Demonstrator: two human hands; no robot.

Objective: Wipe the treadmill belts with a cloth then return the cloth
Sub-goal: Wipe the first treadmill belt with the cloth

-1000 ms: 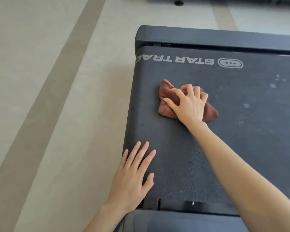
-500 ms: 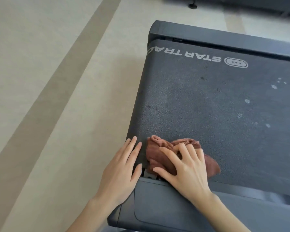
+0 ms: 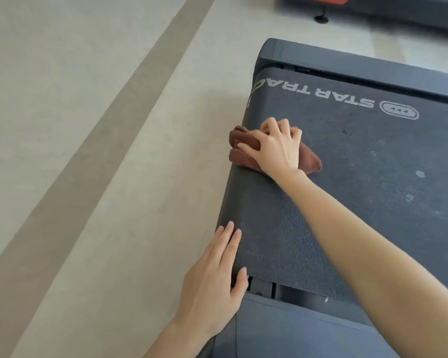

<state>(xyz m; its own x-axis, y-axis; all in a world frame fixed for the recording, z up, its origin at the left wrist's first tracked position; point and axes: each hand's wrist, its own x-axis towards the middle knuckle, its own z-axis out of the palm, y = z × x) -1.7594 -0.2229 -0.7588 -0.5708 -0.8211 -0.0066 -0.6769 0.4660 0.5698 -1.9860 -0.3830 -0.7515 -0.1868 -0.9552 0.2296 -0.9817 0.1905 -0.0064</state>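
I had the right hand bunched over the brown cloth, fingers curled into it and thumb pinching its near fold, pressing it down on the dark belt. The cloth sat at the belt's left edge, its left end at or just over that edge above the floor, a little short of the white lettering printed across the far end of the belt. A corner of the cloth poked out from under the wrist on the right side.

My left hand lay flat and relaxed on the belt's left edge nearer to me, fingers straight and close together. Its thumb was beside the gap where the belt met the grey cover. The two hands were well apart, with the right forearm lying diagonally across the belt.

Pale spots dotted the belt to the right of the cloth. A darker stripe ran across the pale floor on the left, and the base of another machine showed at the top right.
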